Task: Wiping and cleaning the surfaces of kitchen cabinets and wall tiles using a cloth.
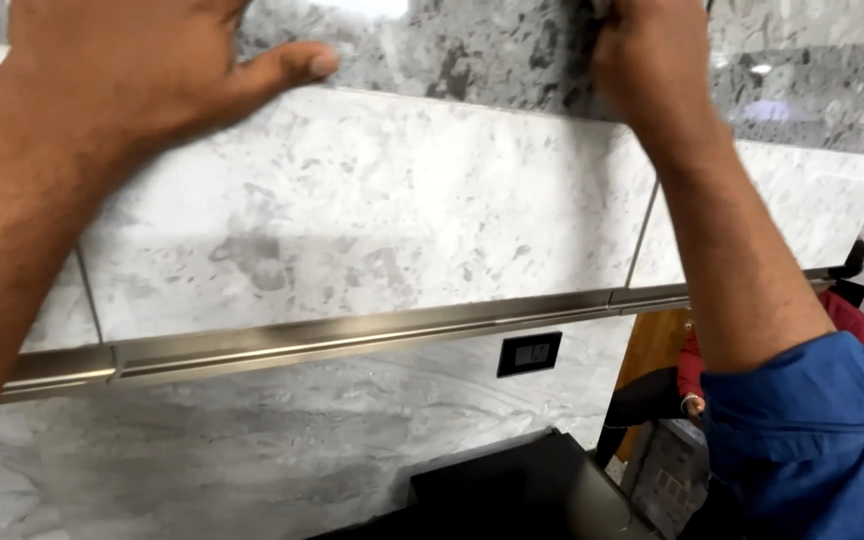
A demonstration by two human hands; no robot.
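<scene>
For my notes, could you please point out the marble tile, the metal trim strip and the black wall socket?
marble tile [372, 215], head view, middle of its face
metal trim strip [352, 335], head view, mid-length
black wall socket [529, 354], head view, centre of plate

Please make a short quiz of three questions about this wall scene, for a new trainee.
1. True or false: both hands rest at the top edge of the light marble tile.
2. What runs along the wall directly under that tile?
A. a wooden shelf
B. a metal trim strip
C. a red cable
3. Fill in: the small black rectangle set in the wall below the strip is a ____.

Key
1. True: the left hand and the right hand are both at its upper edge.
2. B, the metal trim strip.
3. Wall switch plate.
</scene>
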